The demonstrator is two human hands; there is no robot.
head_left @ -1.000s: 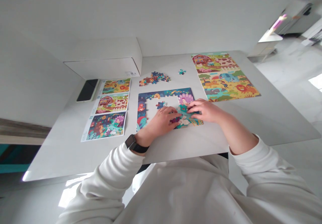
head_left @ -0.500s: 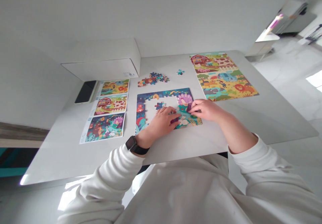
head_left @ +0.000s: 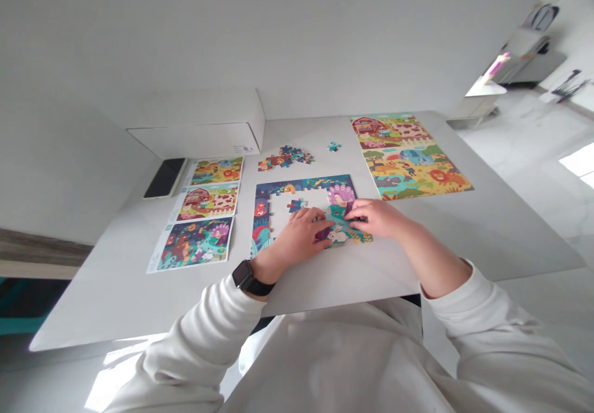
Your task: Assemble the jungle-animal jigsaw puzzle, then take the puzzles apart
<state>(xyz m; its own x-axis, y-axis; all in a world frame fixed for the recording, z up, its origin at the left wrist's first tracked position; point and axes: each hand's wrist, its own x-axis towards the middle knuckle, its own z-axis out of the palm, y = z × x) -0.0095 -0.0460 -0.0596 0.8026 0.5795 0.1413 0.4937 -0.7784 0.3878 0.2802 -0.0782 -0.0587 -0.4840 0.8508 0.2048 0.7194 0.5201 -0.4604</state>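
A partly assembled jigsaw puzzle (head_left: 341, 194) lies on the table before me, its frame joined around a pale gap. My left hand (head_left: 306, 232) rests over the lower middle, fingers spread and thumb apart, covering part of it. A purple patch shows between thumb and forefinger, beside a white rabbit. At the puzzle's right side, my right hand (head_left: 375, 216) has its fingers curled and its fingertips down on a dark purple jigsaw piece under the peacock; the hand hides part of this spot. One loose blue piece (head_left: 296, 205) lies inside the gap.
Beyond the puzzle lie a pile of pieces (head_left: 288, 156) and a single teal piece (head_left: 334, 147). On the left are a picture sheet (head_left: 208, 203), a phone (head_left: 164, 178) and a white box (head_left: 199, 140). Two finished animal pictures (head_left: 411, 156) lie to the right.
The view has tilted slightly, so everything on the table appears lower. Both hands stay at nearly the same places on the puzzle, with little visible finger movement.
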